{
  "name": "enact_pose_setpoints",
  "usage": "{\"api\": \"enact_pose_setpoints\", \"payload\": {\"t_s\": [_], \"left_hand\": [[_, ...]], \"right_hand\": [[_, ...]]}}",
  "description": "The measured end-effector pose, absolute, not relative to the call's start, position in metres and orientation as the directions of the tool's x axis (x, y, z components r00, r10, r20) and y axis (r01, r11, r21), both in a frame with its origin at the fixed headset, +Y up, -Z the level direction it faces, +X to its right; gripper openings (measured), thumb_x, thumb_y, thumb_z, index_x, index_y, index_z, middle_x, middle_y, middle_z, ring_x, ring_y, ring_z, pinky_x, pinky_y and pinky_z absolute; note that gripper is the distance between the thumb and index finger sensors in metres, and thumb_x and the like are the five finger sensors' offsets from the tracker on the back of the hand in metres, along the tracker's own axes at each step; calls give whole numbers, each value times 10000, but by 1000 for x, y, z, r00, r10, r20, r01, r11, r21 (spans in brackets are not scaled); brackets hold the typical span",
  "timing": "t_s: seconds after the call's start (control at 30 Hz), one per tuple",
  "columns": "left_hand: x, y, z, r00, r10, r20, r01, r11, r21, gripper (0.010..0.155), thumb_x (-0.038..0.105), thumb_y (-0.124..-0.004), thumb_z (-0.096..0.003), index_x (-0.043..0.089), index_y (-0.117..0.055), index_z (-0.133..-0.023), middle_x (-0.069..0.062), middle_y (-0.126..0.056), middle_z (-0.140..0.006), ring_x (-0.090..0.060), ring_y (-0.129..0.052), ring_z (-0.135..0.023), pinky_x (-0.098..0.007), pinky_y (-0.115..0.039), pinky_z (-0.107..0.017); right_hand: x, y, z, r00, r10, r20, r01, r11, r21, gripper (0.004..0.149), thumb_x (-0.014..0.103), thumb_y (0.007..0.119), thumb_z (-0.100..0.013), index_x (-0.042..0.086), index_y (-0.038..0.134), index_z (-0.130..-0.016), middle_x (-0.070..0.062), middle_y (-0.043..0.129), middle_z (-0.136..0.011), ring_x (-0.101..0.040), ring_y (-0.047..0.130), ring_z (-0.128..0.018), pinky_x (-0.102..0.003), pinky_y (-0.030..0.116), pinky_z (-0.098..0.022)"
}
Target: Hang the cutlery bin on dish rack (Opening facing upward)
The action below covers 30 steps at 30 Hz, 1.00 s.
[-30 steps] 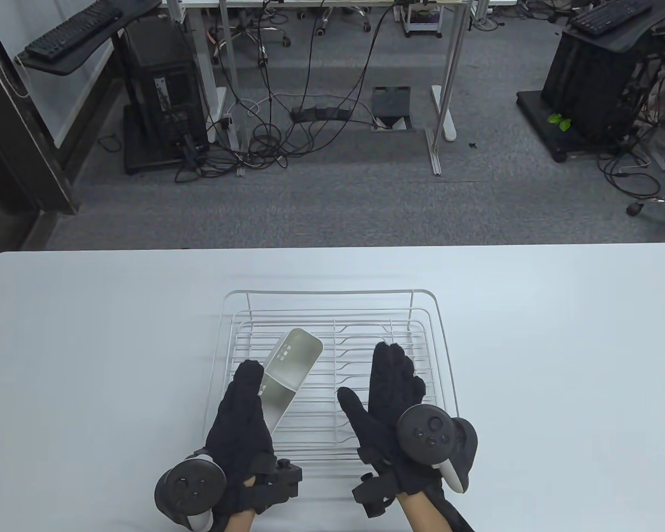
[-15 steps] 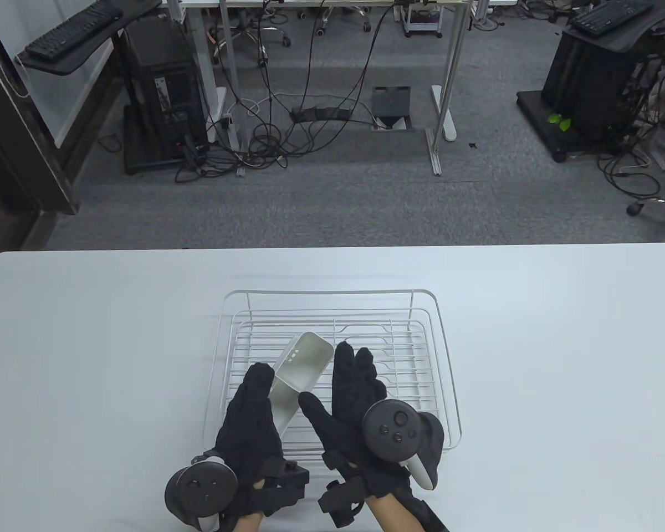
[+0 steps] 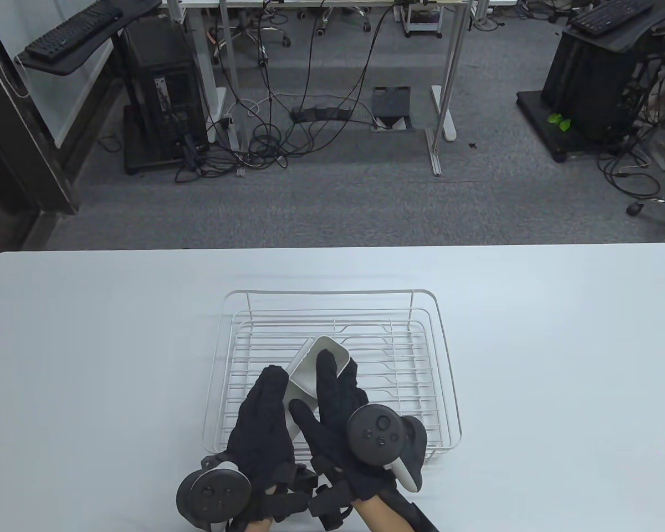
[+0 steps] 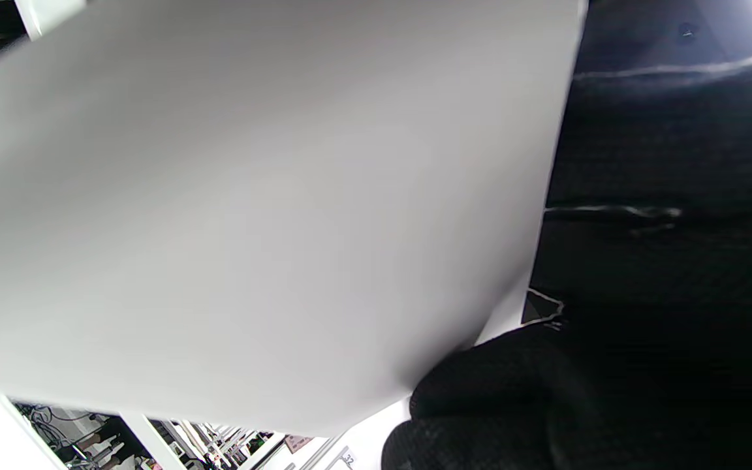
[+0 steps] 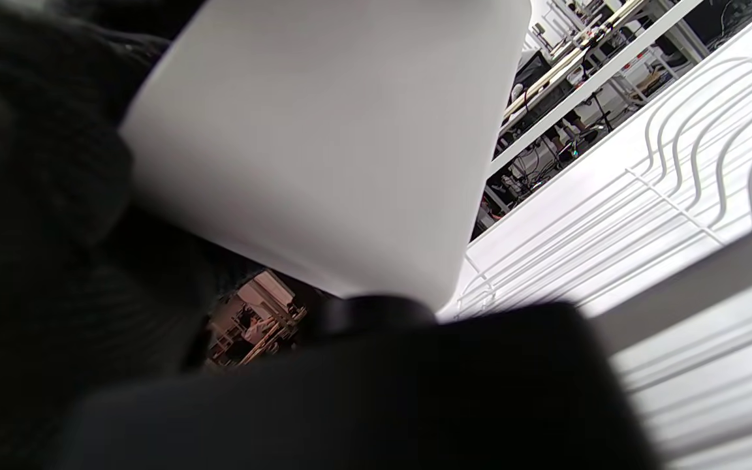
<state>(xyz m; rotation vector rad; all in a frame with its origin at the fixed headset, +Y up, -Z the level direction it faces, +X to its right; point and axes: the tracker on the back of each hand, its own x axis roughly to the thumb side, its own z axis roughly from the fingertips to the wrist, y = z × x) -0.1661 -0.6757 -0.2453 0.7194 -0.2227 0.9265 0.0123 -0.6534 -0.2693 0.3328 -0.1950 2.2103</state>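
A white wire dish rack (image 3: 446,354) stands on the table. The off-white cutlery bin (image 3: 321,360) is tilted above its near left part, open end pointing up and to the far right. My left hand (image 3: 263,421) holds the bin along its left side. My right hand (image 3: 332,399) grips it from the right, fingers laid over its wall. The bin's wall fills the left wrist view (image 4: 252,209) and shows close in the right wrist view (image 5: 324,150), with the rack's wires (image 5: 676,196) behind it.
The white table (image 3: 559,343) stretches to both sides of the rack. Beyond its far edge lies grey carpet with desk legs, cables and computer towers.
My right hand moved left from over the rack and closed on the bin's right side. The bin shifted a little to the right and stands steeper. My left hand followed it.
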Motion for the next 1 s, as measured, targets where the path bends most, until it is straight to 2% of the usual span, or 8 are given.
{"api": "enact_pose_setpoints", "payload": {"t_s": [0.1, 0.37, 0.5, 0.8, 1.0], "left_hand": [[-165, -677, -246, 595, 650, 472, -795, 391, 463, 500, 205, -671, -554, 252, -704, -1051, -94, -779, -1036, -376, -841, -922, -584, -737, -595], [-156, -675, -244, 627, 601, 497, -778, 441, 448, 510, 204, -680, -551, 245, -689, -1059, -97, -765, -1044, -370, -839, -930, -577, -757, -596], [-152, -675, -244, 612, 599, 515, -790, 449, 417, 518, 209, -690, -550, 241, -678, -1067, -97, -752, -1050, -370, -835, -935, -568, -768, -599], [-150, -676, -245, 612, 587, 529, -790, 475, 388, 523, 224, -722, -546, 231, -683, -1067, -97, -763, -1042, -375, -861, -921, -547, -808, -582], [-147, -675, -243, 635, 545, 547, -770, 497, 400, 523, 230, -731, -545, 227, -684, -1066, -102, -765, -1038, -380, -864, -915, -545, -810, -580]], "right_hand": [[12, -654, -269, -589, 749, 303, -792, -609, -37, 722, 398, 666, -604, 242, 142, -1075, -451, 178, -1007, -653, 356, -922, -689, 280, -622], [19, -650, -270, -603, 746, 284, -791, -606, -88, 620, 297, 685, -592, 144, 375, -1107, -460, 218, -998, -650, 392, -909, -686, 310, -617], [23, -649, -271, -616, 740, 270, -785, -606, -128, 556, 237, 682, -581, 104, 475, -1079, -454, 235, -997, -642, 413, -904, -680, 329, -617], [28, -648, -273, -642, 725, 249, -766, -625, -152, 409, 197, 716, -558, 103, 717, -957, -451, 278, -1001, -632, 460, -901, -675, 367, -620], [33, -646, -274, -676, 699, 233, -736, -659, -155, 393, 206, 747, -552, 113, 748, -934, -438, 335, -1012, -611, 510, -905, -662, 395, -629]]}}
